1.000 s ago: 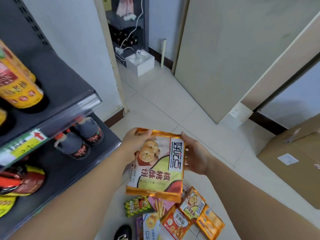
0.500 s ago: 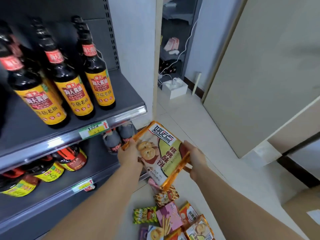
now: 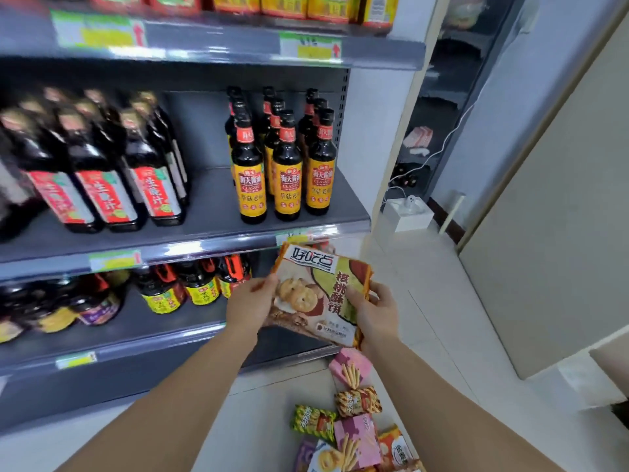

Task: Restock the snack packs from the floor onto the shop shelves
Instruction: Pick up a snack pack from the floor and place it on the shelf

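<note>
I hold a large orange-edged cookie pack (image 3: 320,294) with both hands, in front of the lower shelf's right end. My left hand (image 3: 252,303) grips its left edge and my right hand (image 3: 374,311) grips its right side. The pack is tilted, its top reaching the price rail of the middle shelf (image 3: 211,243). Several more snack packs (image 3: 350,424) lie on the floor tiles below my right arm, among them pink stick-biscuit boxes and green and orange bags.
The grey shelves hold dark sauce bottles: yellow-labelled ones (image 3: 286,172) at the right of the middle shelf, red-labelled ones (image 3: 102,178) to the left, smaller bottles (image 3: 190,284) below. A white box (image 3: 406,212) stands on the floor behind the unit; a beige panel (image 3: 544,216) leans at right.
The view has swung up and left onto the shelves. Both hands have raised the cookie pack from over the floor pile to the front of the shelves.
</note>
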`<action>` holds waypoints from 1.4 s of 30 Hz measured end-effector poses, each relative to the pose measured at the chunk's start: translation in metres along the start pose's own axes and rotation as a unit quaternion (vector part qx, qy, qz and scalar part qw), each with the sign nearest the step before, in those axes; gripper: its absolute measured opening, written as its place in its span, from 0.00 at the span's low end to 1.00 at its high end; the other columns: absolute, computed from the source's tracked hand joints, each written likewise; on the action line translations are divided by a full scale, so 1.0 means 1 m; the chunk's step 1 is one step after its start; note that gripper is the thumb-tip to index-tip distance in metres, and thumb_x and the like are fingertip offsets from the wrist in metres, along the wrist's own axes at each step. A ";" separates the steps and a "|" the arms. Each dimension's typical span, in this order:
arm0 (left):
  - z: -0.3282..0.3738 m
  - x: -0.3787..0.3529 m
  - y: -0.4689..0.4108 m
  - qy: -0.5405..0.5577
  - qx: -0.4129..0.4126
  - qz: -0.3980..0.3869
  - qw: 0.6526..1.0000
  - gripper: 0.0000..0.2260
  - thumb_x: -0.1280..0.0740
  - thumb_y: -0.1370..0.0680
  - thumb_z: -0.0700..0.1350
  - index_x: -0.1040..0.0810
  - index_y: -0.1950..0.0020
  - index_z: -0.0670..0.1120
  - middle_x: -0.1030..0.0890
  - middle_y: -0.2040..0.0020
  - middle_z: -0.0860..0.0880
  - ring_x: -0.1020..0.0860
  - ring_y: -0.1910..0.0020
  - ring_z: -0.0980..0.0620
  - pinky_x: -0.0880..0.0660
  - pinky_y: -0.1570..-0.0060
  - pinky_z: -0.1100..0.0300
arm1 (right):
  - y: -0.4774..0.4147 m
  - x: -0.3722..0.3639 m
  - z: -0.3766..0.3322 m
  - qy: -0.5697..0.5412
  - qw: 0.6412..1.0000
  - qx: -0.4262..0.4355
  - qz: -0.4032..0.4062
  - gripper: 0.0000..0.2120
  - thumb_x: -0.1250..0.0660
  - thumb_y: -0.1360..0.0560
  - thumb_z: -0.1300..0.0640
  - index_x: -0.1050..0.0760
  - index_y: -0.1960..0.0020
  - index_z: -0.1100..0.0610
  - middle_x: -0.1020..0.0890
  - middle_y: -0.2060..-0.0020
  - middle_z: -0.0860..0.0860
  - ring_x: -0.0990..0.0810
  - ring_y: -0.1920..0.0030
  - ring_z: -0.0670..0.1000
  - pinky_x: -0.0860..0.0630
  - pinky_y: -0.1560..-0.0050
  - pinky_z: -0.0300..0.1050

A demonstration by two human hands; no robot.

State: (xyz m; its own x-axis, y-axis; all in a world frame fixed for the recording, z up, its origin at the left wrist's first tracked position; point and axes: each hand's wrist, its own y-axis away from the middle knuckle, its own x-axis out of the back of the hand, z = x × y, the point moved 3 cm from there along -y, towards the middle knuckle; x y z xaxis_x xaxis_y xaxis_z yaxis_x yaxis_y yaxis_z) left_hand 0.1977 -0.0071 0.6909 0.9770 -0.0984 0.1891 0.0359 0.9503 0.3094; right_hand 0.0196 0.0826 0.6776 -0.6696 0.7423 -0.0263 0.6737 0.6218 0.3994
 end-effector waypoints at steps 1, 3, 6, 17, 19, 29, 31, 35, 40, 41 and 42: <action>0.001 0.019 0.007 -0.029 -0.016 0.009 0.999 0.10 0.36 0.20 0.49 0.21 0.58 0.48 0.20 0.61 0.48 0.24 0.60 0.49 0.30 0.61 0.59 | 0.016 -0.010 -0.005 0.010 1.000 0.013 -0.024 0.16 0.28 0.26 0.59 0.29 0.41 0.54 0.17 0.50 0.55 0.15 0.54 0.58 0.19 0.51 0.62; 0.006 0.058 0.023 -0.065 -0.045 0.039 0.996 0.10 0.37 0.20 0.46 0.19 0.58 0.44 0.22 0.62 0.44 0.27 0.61 0.45 0.36 0.63 0.57 | 0.047 -0.033 -0.013 0.027 0.997 0.034 -0.071 0.14 0.28 0.26 0.60 0.27 0.43 0.55 0.16 0.52 0.52 0.15 0.54 0.56 0.19 0.50 0.60; 0.007 0.112 0.042 -0.059 -0.048 0.103 0.992 0.10 0.37 0.21 0.40 0.17 0.53 0.39 0.21 0.61 0.38 0.29 0.62 0.43 0.36 0.61 0.58 | 0.083 -0.068 -0.024 0.042 0.989 0.063 -0.128 0.08 0.29 0.26 0.61 0.22 0.47 0.56 0.15 0.55 0.51 0.15 0.56 0.54 0.18 0.50 0.57; 0.009 0.285 0.110 0.008 -0.028 0.339 0.941 0.08 0.33 0.23 0.42 0.16 0.48 0.42 0.17 0.58 0.42 0.20 0.56 0.43 0.29 0.60 0.58 | 0.184 -0.212 -0.040 0.138 0.933 0.201 -0.266 0.14 0.34 0.22 0.58 0.21 0.38 0.61 0.20 0.50 0.48 0.23 0.46 0.48 0.28 0.42 0.41; 0.010 0.312 0.126 0.023 -0.032 0.372 0.928 0.07 0.33 0.23 0.41 0.15 0.55 0.43 0.18 0.61 0.43 0.21 0.59 0.44 0.27 0.58 0.56 | 0.203 -0.237 -0.039 0.146 0.919 0.218 -0.293 0.14 0.33 0.22 0.57 0.21 0.38 0.58 0.18 0.46 0.48 0.22 0.43 0.50 0.26 0.38 0.45; 0.011 0.465 0.210 0.036 -0.043 0.530 0.846 0.08 0.34 0.22 0.45 0.15 0.51 0.46 0.15 0.58 0.49 0.19 0.54 0.47 0.24 0.55 0.56 | 0.358 -0.361 -0.032 0.168 0.842 0.308 -0.409 0.13 0.35 0.22 0.52 0.20 0.39 0.52 0.16 0.45 0.50 0.20 0.44 0.53 0.22 0.43 0.54; 0.010 0.495 0.223 0.028 -0.054 0.553 0.831 0.09 0.34 0.22 0.45 0.15 0.49 0.46 0.16 0.58 0.50 0.19 0.54 0.48 0.28 0.58 0.59 | 0.388 -0.385 -0.028 0.170 0.824 0.323 -0.433 0.12 0.35 0.22 0.53 0.20 0.40 0.51 0.16 0.46 0.50 0.20 0.46 0.53 0.22 0.44 0.51; 0.010 0.559 0.246 0.028 -0.061 0.591 0.804 0.10 0.34 0.22 0.44 0.16 0.44 0.47 0.16 0.50 0.49 0.20 0.48 0.48 0.26 0.49 0.57 | 0.445 -0.433 -0.018 0.164 0.797 0.345 -0.468 0.12 0.36 0.21 0.54 0.19 0.41 0.52 0.16 0.48 0.50 0.20 0.47 0.53 0.24 0.47 0.46; 0.014 0.642 0.267 0.005 -0.066 0.621 0.781 0.10 0.35 0.22 0.45 0.17 0.43 0.48 0.16 0.47 0.50 0.21 0.45 0.49 0.25 0.45 0.55 | 0.517 -0.496 -0.014 0.157 0.777 0.350 -0.498 0.12 0.38 0.20 0.55 0.19 0.42 0.53 0.16 0.50 0.51 0.20 0.51 0.52 0.27 0.55 0.43; 0.014 0.657 0.270 0.003 -0.067 0.625 0.778 0.10 0.35 0.22 0.45 0.16 0.44 0.48 0.16 0.48 0.50 0.20 0.46 0.49 0.24 0.45 0.53 | 0.529 -0.507 -0.013 0.156 0.777 0.350 -0.500 0.12 0.39 0.20 0.54 0.19 0.41 0.53 0.16 0.50 0.51 0.20 0.51 0.52 0.27 0.55 0.43; 0.015 0.671 0.273 0.005 -0.068 0.628 0.775 0.10 0.35 0.21 0.46 0.17 0.44 0.49 0.16 0.49 0.51 0.20 0.48 0.49 0.23 0.46 0.52 | 0.541 -0.519 -0.012 0.153 0.776 0.351 -0.502 0.12 0.39 0.20 0.54 0.19 0.41 0.53 0.16 0.49 0.50 0.21 0.52 0.52 0.26 0.55 0.43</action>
State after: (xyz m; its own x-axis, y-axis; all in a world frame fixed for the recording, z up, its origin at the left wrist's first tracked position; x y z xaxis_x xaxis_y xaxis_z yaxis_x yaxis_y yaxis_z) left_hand 0.8601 0.1814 0.9162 0.2597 0.9317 0.2538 -0.9244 0.3159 -0.2138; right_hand 0.7280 0.0308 0.9186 -0.9376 -0.2303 0.2605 -0.3018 0.9111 -0.2809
